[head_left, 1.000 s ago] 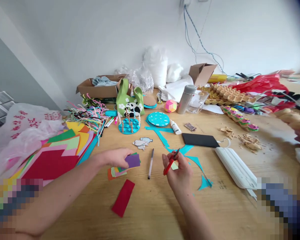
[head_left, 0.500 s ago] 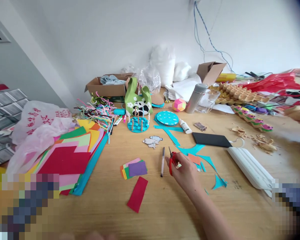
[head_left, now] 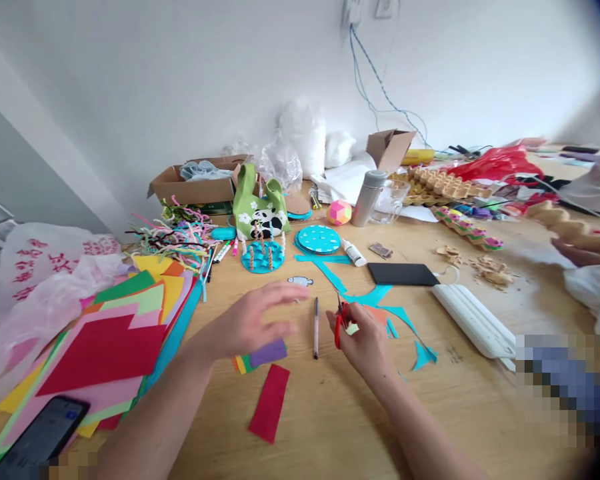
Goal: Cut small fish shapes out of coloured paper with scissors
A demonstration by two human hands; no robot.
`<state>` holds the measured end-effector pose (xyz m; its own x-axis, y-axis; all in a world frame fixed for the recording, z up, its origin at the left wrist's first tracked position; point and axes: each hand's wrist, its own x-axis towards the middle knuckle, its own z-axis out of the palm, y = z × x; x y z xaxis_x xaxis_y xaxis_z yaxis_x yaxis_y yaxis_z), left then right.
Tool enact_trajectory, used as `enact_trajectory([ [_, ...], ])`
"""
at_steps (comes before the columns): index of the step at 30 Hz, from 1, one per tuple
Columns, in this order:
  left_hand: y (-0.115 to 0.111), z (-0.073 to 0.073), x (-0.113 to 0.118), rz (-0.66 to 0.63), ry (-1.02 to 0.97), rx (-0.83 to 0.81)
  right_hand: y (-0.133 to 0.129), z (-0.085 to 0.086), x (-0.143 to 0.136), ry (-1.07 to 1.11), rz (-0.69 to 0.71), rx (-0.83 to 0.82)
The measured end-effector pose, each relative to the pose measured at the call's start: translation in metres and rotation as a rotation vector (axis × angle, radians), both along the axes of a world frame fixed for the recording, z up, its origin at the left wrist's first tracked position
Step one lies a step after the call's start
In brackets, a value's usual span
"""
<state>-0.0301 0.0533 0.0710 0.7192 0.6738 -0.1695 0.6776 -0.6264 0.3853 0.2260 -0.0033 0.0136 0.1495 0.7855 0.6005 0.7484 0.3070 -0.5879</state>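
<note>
My right hand (head_left: 364,339) grips a pair of red-handled scissors (head_left: 338,327), the dark tip pointing away from me. Over the small coloured felt rectangles (head_left: 270,352) hovers my left hand (head_left: 260,317), fingers stretched out and holding nothing. It partly hides those rectangles and the grey paper fish cutouts (head_left: 300,281) beyond it. Between my hands lies a pen (head_left: 316,328). A dark red felt strip (head_left: 270,403) rests nearer to me. Blue felt offcuts (head_left: 424,355) and an orange piece (head_left: 377,315) are scattered about my right hand.
Stacked felt sheets (head_left: 100,350) with a phone (head_left: 45,437) on top lie at left. Farther back are a blue felt disc (head_left: 317,239), a glue bottle (head_left: 353,253), a steel flask (head_left: 370,199) and a black tablet-like slab (head_left: 403,274). A co-worker's hand (head_left: 587,252) holds egg-carton card at right.
My left hand has come up from the bottom edge and reached forward over the felt rectangles. The view has swung slightly right. My right hand still holds the scissors.
</note>
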Motion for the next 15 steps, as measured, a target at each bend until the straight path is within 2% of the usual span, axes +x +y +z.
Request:
enact_trajectory([
  [3, 0.050, -0.010, 0.043, -0.034, 0.053, 0.012, 0.000, 0.002, 0.000, 0.007, 0.003, 0.026],
  [7, 0.080, -0.019, 0.080, -0.048, 0.116, 0.041, -0.002, 0.003, -0.001, 0.008, 0.025, 0.020],
  [10, 0.090, -0.022, 0.090, -0.035, 0.157, 0.025, -0.003, 0.004, -0.001, 0.016, 0.057, -0.002],
  [15, 0.097, -0.023, 0.089, -0.030, 0.154, 0.056, -0.004, 0.006, -0.002, 0.017, 0.074, -0.003],
])
